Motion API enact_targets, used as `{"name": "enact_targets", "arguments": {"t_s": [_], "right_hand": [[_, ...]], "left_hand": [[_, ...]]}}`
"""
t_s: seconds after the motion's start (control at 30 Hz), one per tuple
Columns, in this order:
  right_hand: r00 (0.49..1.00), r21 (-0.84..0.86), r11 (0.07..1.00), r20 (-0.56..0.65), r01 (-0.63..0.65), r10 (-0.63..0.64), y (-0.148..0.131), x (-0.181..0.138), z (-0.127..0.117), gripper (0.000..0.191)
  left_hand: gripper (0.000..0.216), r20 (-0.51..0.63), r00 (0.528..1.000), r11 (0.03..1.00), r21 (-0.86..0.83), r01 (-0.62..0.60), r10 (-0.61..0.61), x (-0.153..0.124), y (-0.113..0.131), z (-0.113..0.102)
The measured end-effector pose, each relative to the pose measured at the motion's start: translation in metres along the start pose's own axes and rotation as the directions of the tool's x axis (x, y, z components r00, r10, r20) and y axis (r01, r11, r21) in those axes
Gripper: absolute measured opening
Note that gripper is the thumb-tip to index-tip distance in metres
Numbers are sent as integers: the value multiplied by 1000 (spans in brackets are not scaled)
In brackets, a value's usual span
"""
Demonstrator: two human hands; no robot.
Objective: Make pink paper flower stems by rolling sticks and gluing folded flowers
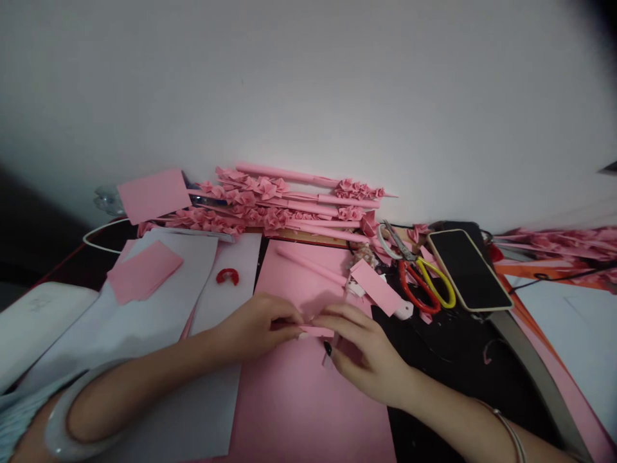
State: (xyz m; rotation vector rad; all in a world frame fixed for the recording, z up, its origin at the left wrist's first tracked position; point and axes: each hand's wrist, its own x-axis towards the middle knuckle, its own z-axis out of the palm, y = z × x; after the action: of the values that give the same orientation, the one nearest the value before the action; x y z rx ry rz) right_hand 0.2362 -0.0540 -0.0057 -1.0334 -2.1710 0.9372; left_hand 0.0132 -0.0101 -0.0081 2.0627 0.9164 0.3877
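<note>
Seemingly, folding is in hand; the left hand point(260, 328) pinches a pink strip point(318, 332) over the pink sheet point(308, 411); the right hand point(371, 354) meets it, grip unclear; next probably calls for steady creasing.

The left forearm point(168, 370) slants up from lower left, its hand point(270, 325) palm inward with thumb and forefinger pinched. The right forearm point(453, 408) angles in from lower right; its hand point(366, 350) arches, fingers bent, dark-nailed thumb lower. Fingertips nearly meet.
</note>
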Motion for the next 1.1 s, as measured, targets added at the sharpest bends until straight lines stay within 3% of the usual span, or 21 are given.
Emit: {"name": "enact_targets", "arguments": {"t_s": [0.57, 1.1], "right_hand": [[1000, -27, 1000, -12, 12, -12, 1, 0, 1, 58], [998, 85, 996, -57, -7, 12, 0, -2, -1, 53]], "left_hand": [[17, 3, 1000, 1000, 11, 3, -3, -1, -2, 2], [21, 14, 1000, 999, 37, 25, -26, 0, 2, -2]]}}
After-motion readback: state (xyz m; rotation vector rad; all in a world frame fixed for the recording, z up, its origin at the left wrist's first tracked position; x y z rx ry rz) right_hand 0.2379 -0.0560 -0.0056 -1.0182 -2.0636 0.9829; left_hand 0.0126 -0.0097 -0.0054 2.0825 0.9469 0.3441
